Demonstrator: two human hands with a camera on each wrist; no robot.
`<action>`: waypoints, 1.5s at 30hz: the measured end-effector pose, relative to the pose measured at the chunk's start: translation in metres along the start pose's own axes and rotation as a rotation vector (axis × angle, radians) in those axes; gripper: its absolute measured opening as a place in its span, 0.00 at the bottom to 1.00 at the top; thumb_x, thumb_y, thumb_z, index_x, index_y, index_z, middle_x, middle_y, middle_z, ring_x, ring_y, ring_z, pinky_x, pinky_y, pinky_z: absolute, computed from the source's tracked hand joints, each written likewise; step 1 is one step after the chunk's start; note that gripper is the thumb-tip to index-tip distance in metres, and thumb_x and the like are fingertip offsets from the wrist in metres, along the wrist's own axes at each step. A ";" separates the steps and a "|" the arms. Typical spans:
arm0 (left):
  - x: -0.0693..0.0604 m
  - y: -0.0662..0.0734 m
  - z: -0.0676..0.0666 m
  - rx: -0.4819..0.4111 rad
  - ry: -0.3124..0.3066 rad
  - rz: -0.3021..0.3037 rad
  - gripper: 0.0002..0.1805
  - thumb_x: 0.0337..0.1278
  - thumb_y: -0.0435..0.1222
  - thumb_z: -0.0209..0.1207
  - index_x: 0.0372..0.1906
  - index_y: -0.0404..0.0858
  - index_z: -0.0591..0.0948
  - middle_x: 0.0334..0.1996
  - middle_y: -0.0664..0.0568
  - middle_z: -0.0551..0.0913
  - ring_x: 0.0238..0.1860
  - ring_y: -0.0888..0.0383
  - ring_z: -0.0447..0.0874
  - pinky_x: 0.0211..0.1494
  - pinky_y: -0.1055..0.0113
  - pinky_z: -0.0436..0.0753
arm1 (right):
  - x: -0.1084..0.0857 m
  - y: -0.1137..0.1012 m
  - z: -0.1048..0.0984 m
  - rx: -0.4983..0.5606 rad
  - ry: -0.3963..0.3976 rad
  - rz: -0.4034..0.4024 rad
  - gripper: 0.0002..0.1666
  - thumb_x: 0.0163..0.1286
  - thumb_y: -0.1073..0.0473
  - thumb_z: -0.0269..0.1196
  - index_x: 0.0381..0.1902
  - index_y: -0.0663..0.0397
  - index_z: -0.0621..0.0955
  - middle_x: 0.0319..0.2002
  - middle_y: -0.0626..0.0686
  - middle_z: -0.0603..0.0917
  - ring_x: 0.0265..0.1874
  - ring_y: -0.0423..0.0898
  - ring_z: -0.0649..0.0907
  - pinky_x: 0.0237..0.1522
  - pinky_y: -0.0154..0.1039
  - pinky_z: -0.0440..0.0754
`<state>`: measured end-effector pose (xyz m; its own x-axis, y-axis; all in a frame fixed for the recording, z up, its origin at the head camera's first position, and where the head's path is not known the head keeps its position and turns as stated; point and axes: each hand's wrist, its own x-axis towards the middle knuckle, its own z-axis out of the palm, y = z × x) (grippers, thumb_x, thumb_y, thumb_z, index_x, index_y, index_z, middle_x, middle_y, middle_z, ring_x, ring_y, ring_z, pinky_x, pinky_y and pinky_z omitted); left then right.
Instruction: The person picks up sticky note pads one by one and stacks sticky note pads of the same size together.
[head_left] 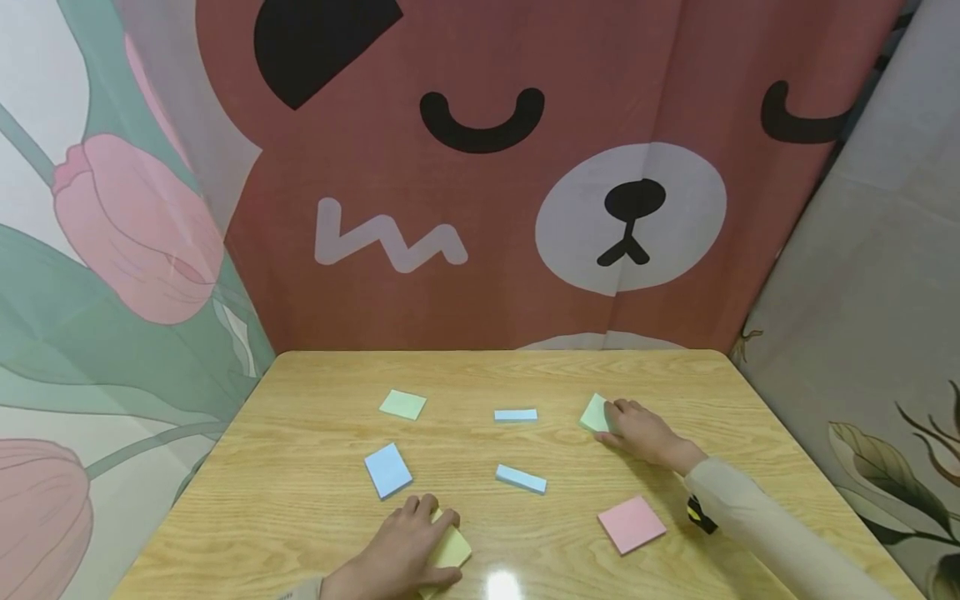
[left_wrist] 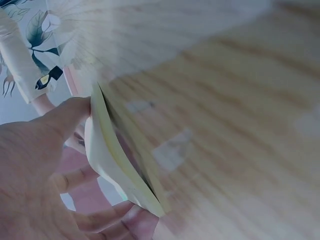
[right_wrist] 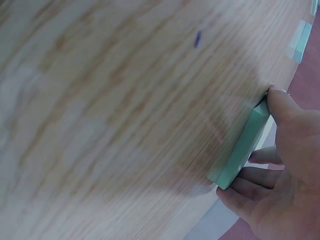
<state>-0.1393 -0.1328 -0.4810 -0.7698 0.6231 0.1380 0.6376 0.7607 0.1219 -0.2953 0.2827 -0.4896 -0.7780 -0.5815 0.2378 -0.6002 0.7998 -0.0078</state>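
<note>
A yellow sticky-note pad (head_left: pixel 452 550) near the table's front edge is gripped by my left hand (head_left: pixel 397 546), thumb on the near side and fingers over the far side. In the left wrist view the pad (left_wrist: pixel 112 155) looks slightly bowed between thumb and fingers of the hand (left_wrist: pixel 45 165). Farther back on the right, my right hand (head_left: pixel 648 435) holds a green pad (head_left: pixel 595 414) by its edges. The right wrist view shows the green pad (right_wrist: pixel 243 145) between thumb and fingertips of that hand (right_wrist: pixel 285 170), close to the tabletop.
On the wooden table (head_left: pixel 315 533) lie a green pad (head_left: pixel 403 405) at back left, a blue pad (head_left: pixel 388 471) at left, two narrow light-blue pads (head_left: pixel 515 416) (head_left: pixel 521 479) in the middle, and a pink pad (head_left: pixel 632 525) at right. A patterned curtain (head_left: pixel 480 308) stands behind.
</note>
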 end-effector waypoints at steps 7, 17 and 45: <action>0.001 0.001 0.001 0.019 0.017 0.006 0.27 0.51 0.56 0.66 0.51 0.46 0.78 0.44 0.47 0.73 0.40 0.54 0.70 0.33 0.66 0.74 | 0.000 0.001 0.000 -0.002 -0.009 0.012 0.35 0.69 0.49 0.65 0.57 0.77 0.74 0.45 0.72 0.80 0.42 0.63 0.82 0.40 0.54 0.83; 0.002 0.001 0.002 0.011 0.003 -0.030 0.26 0.47 0.53 0.65 0.53 0.47 0.78 0.43 0.46 0.73 0.39 0.54 0.67 0.33 0.62 0.72 | 0.001 0.001 0.001 -0.006 -0.015 0.019 0.36 0.69 0.48 0.65 0.57 0.78 0.74 0.46 0.72 0.80 0.42 0.63 0.82 0.39 0.54 0.83; 0.006 -0.003 0.001 0.035 0.173 0.014 0.22 0.45 0.47 0.67 0.49 0.47 0.81 0.44 0.42 0.72 0.38 0.53 0.67 0.29 0.66 0.70 | 0.000 0.003 0.005 0.009 -0.055 0.042 0.37 0.71 0.47 0.63 0.60 0.78 0.73 0.49 0.74 0.78 0.47 0.66 0.80 0.44 0.57 0.82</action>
<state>-0.1456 -0.1309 -0.4818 -0.7425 0.5955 0.3067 0.6446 0.7598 0.0851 -0.2984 0.2844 -0.4943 -0.8112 -0.5552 0.1838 -0.5685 0.8223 -0.0254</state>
